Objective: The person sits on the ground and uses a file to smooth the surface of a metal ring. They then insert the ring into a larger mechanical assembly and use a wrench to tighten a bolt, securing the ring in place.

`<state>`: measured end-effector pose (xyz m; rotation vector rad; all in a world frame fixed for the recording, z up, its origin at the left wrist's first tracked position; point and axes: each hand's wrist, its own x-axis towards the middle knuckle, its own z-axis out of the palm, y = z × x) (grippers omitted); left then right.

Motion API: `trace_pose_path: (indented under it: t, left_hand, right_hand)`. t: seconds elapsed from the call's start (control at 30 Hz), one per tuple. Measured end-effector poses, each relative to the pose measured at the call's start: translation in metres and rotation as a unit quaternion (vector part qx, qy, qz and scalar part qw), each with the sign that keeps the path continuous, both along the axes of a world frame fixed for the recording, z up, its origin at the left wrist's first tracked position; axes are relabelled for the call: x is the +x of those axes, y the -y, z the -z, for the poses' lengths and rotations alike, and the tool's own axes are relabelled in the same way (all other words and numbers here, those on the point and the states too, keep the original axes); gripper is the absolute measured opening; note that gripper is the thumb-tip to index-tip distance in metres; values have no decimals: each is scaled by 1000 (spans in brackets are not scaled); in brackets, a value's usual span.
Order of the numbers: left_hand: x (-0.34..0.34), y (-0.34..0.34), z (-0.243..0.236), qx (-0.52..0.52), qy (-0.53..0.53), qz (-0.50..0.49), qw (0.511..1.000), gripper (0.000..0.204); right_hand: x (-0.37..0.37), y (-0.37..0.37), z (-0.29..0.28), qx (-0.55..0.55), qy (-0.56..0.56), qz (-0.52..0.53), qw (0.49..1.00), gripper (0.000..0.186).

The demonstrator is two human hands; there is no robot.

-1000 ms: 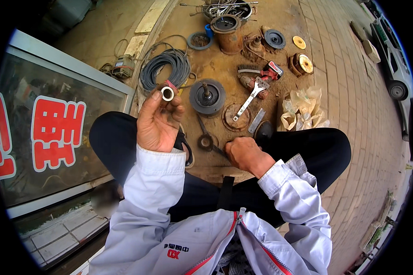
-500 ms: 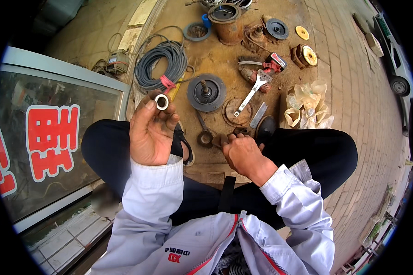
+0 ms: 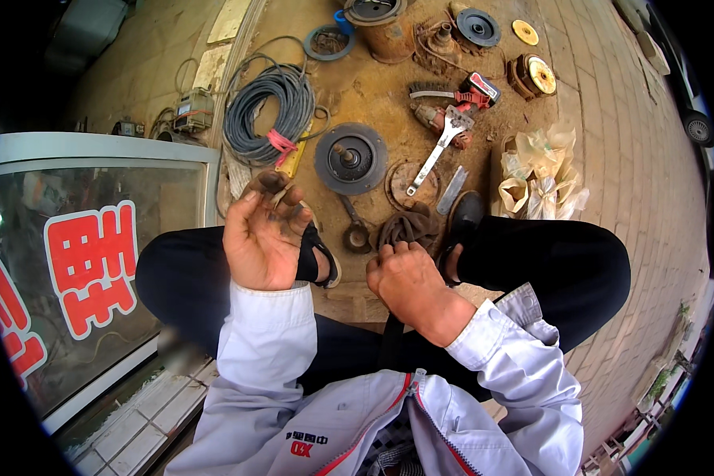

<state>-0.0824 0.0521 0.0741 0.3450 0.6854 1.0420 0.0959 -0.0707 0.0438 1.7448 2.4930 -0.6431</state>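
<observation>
My left hand [image 3: 260, 242] is raised with palm up, pinching a small pale metal ring [image 3: 282, 195] between thumb and fingers. The ring shows nearly edge-on, so its bore is out of sight. My right hand [image 3: 412, 285] is closed on a crumpled dark brown rag [image 3: 409, 225] that spreads out beyond the knuckles. Left of the rag lies a rusty tool with a round head [image 3: 356, 236]. Beyond my hands stands a dark round cover with a shaft in its centre [image 3: 357, 176].
A coiled grey cable [image 3: 242, 119] lies at left. Ahead are an adjustable wrench [image 3: 430, 168], a red power tool [image 3: 428, 119], a wire brush [image 3: 432, 93] and a rusty housing [image 3: 389, 44]. Plastic bags [image 3: 541, 163] sit right. A glass-panelled frame [image 3: 103, 153] stands close on the left.
The ring in my left hand has turned from face-on to edge-on. My right hand has drawn slightly left and nearer, and the rag now shows plainly beyond it. The whole view has shifted a little.
</observation>
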Motion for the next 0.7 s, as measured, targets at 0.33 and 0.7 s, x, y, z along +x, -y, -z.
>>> trace_pose_path:
  t: [0.33, 0.7]
  left_hand:
    - [34, -24, 84, 228, -543, 95, 803, 36]
    - [56, -52, 166, 342, -668, 134, 647, 40]
  right_hand:
    - [-27, -7, -23, 1, -4, 4, 1000, 15]
    - [-19, -7, -42, 38, -38, -13, 998, 14]
